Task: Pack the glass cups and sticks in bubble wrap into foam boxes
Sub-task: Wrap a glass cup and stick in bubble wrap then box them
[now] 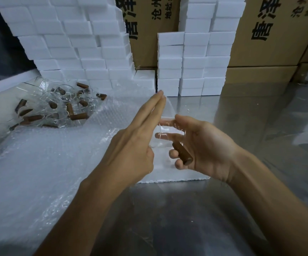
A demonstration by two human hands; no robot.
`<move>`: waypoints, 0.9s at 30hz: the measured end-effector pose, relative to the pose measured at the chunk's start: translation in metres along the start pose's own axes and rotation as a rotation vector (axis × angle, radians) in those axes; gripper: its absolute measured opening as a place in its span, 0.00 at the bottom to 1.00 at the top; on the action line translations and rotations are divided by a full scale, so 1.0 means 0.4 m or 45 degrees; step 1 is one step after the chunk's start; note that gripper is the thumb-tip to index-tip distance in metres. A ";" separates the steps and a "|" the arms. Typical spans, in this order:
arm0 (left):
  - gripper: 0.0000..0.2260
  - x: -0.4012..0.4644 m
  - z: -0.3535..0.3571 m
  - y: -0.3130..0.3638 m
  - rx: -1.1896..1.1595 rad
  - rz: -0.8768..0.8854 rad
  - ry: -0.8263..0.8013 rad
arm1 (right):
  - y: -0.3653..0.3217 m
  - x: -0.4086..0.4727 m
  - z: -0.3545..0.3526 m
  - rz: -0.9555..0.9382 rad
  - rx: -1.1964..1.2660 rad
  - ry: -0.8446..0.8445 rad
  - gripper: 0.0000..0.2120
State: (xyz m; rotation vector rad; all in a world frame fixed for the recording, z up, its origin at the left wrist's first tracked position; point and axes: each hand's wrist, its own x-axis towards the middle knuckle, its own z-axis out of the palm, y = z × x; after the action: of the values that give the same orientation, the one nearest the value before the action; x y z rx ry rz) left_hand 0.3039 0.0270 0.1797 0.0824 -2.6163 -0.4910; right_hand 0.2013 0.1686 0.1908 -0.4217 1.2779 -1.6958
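A shiny metal table (168, 228) is seen nearest the camera, crossed by two bare forearms. Its left part is covered by a sheet of bubble wrap (38, 172). At the sheet's far left edge a heap of glass cups (64, 100) mixed with brown sticks (78, 116) is piled. Behind, stacks of white foam boxes (192, 63) are set against cardboard cartons (271, 34) printed with black characters, so the back of the table is closed off.

The left hand (134, 145) is held edge-on above the wrap, its fingers straight and pressed together, pointing away; nothing is gripped by it. The right hand (201, 146) is turned palm-left with fingers loosely curled round a clear glass cup (166, 133), and a brown stick (182, 153) is pinched against the lower fingers.

Directly beneath both hands a white foam box (168, 176) lies on the table, just beside the wrap; whether anything is inside cannot be told, as it is hidden by the hands.
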 end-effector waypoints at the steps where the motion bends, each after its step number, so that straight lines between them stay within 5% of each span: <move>1: 0.52 -0.001 -0.001 0.002 0.005 0.026 -0.014 | 0.000 0.001 0.000 0.000 0.018 0.001 0.17; 12: 0.51 -0.006 0.021 0.037 -0.022 0.168 -0.070 | 0.015 0.024 -0.013 -0.441 -0.247 -0.089 0.15; 17: 0.50 -0.008 0.034 0.051 0.081 0.172 -0.051 | 0.033 0.034 -0.015 -0.684 -0.793 0.128 0.10; 25: 0.48 -0.017 0.045 0.087 0.046 0.197 -0.056 | 0.047 0.038 -0.020 -0.715 -0.381 0.018 0.12; 27: 0.48 -0.019 0.051 0.096 0.039 0.253 -0.053 | 0.051 0.039 -0.015 -0.689 -0.279 -0.051 0.05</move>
State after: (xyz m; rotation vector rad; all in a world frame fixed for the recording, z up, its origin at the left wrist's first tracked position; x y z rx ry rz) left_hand 0.3023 0.0706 0.1734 -0.1776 -2.6369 -0.3866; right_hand 0.1986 0.1589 0.1665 -0.9982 1.4075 -1.9751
